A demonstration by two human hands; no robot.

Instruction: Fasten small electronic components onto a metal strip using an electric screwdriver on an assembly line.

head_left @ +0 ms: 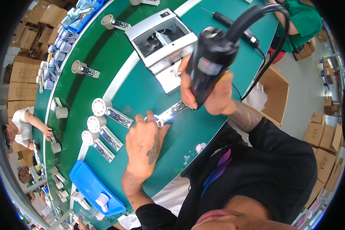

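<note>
My right hand [220, 97] is wrapped round a thick black electric screwdriver [210, 57], with a heavy cable rising from its top end. The driver stands over the end of a white fan-shaped housing [174, 110] with an exposed circuit board in its handle; the bit is hidden. My left hand [143, 142] grips the round head of that same housing and covers most of it. Beyond my left hand, similar housings [119, 117] lie side by side on the green table, round heads pointing away.
A grey screw feeder [157, 69] stands ahead of the driver. Another black screwdriver [235, 28] lies to its right. A blue tray [82, 176] sits lower left, before the green conveyor [74, 99] bearing housings. One co-worker [25, 124] is at left, another [304, 21] far right. A carton [276, 92] stands right.
</note>
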